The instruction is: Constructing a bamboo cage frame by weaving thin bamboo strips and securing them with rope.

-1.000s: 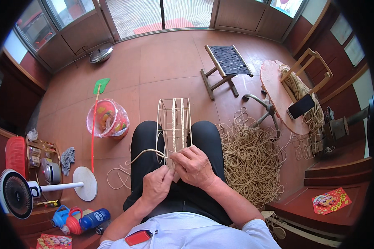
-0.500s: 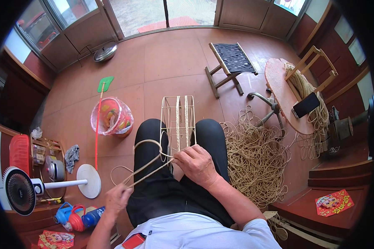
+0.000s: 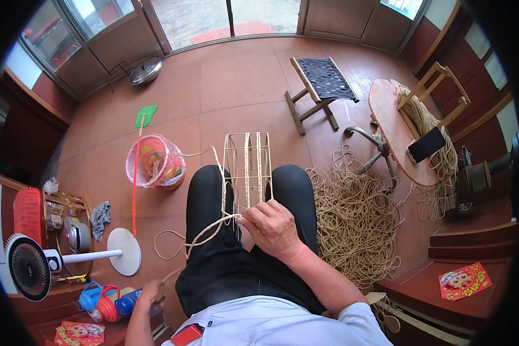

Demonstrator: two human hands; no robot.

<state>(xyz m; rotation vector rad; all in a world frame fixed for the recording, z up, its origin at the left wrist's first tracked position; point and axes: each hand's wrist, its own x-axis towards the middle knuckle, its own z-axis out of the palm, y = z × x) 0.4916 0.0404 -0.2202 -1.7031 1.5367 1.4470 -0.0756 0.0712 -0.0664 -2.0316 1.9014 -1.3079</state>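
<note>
A narrow rectangular wire frame [image 3: 232,139] with pale braided cord strands [image 3: 247,161] running lengthwise stands between my knees. My right hand [image 3: 266,228] is closed at its near end, pinching the cord there. A loose loop of cord [image 3: 212,226] hangs from that point over my left thigh and trails down to the left. My left hand [image 3: 153,294] is out at the lower left beside the bottles, blurred, with the cord running into its fingers.
Around me are a tangled cord pile [image 3: 352,225], folding stool [image 3: 323,81], oval board [image 3: 386,127] with phone [image 3: 425,144] and cord hank, lined bin [image 3: 164,164] with fly swatter [image 3: 146,114], fan [image 3: 30,267], bottles [image 3: 106,303] and metal lid [image 3: 145,71].
My left hand has pulled away from the frame down and left, drawing the cord out. The loop has tightened and shifted. My right hand remains at the frame's near end.
</note>
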